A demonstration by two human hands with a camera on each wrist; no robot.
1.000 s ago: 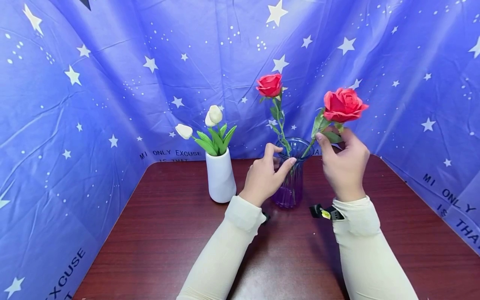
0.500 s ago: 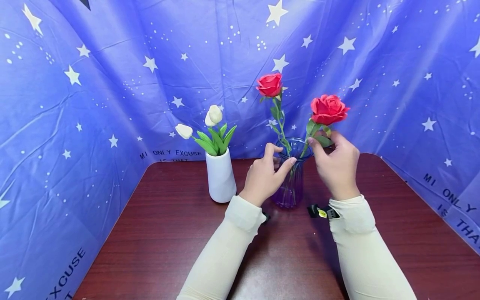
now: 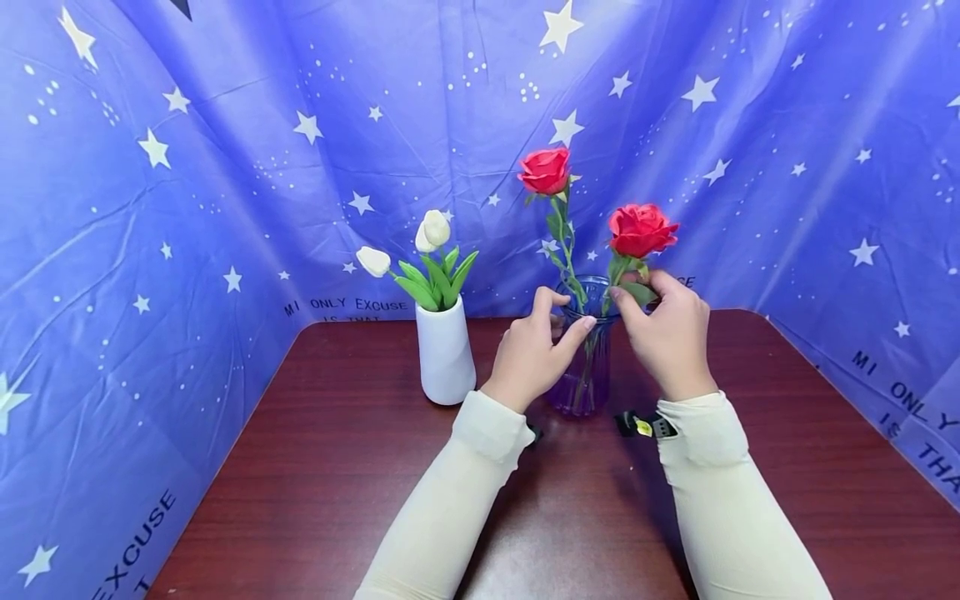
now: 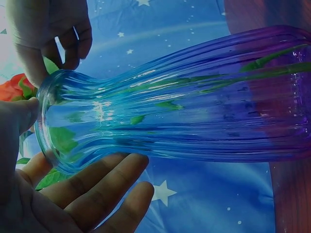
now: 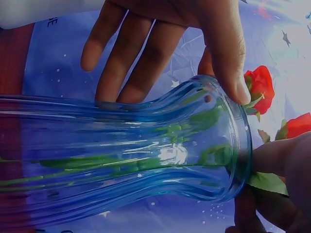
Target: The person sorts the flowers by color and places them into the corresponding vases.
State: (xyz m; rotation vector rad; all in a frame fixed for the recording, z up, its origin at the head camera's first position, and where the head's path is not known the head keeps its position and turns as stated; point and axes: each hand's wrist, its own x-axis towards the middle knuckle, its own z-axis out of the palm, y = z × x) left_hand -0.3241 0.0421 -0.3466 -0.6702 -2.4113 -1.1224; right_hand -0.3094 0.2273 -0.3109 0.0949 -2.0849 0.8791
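Observation:
A ribbed glass vase (image 3: 583, 387), blue at the top and purple toward its base, stands upright on the table. My left hand (image 3: 527, 358) holds it by the rim between thumb and forefinger; in the left wrist view the other fingers lie spread along its neck. One red rose (image 3: 545, 172) leans in the vase, its stem running down inside the glass. With my right hand (image 3: 670, 340) I pinch the stem of another red rose (image 3: 642, 230), just under the bloom, at the right of the rim. Its stem also reaches into the vase. Leaves partly hide the right fingertips.
Left of the glass vase stands a white vase (image 3: 444, 358) with white tulips (image 3: 435, 230) and green leaves. The dark red wooden table (image 3: 337, 500) ends at a blue starry cloth (image 3: 247, 167) hanging behind and on both sides.
My right hand has moved left and slightly down with its rose, so the bloom sits lower and nearer the vase. The left hand keeps its hold on the rim.

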